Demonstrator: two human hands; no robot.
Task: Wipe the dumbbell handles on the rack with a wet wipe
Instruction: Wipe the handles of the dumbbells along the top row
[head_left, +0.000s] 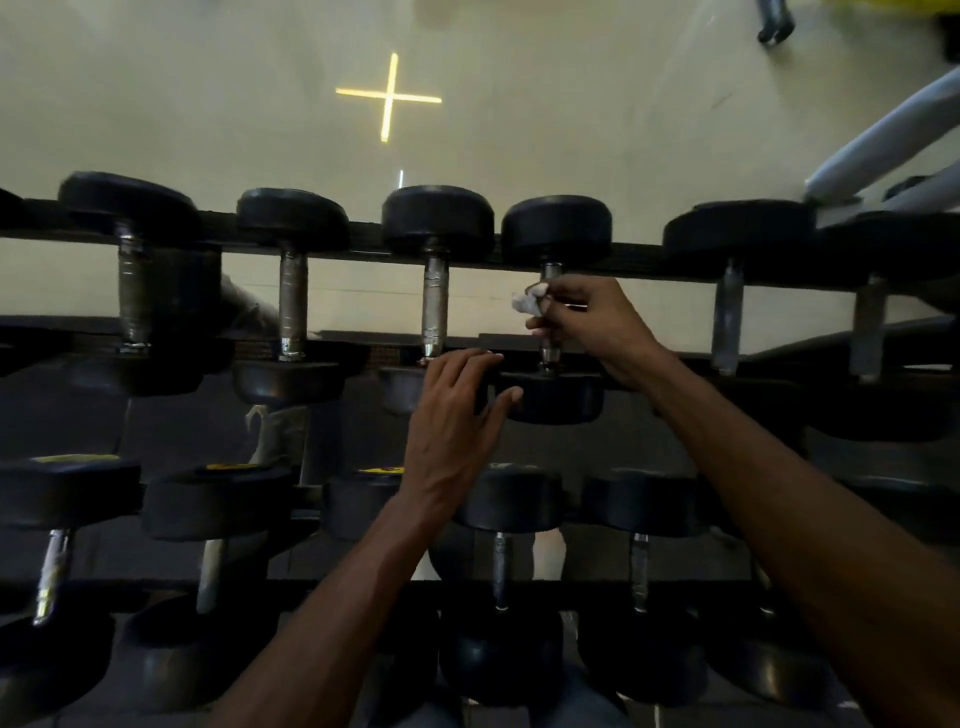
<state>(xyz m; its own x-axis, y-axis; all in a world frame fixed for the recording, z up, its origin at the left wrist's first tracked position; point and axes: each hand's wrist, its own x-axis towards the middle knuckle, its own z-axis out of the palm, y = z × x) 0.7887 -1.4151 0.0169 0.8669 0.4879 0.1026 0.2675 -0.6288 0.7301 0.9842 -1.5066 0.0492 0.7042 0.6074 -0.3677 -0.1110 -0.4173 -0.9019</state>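
1. Head view: the right hand curls around the metal handle of a dumbbell on the rack's upper tier, pressing a crumpled white wet wipe against it.
2. The left hand rests with relaxed, spread fingers on that dumbbell's near head, holding nothing.
3. More dumbbells sit to either side and on the lower tier.

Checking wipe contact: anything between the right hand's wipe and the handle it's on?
Nothing visible. The right hand holds the white wipe directly against the dumbbell handle on the upper rack row. The left hand rests on the near weight head, clear of the handle.
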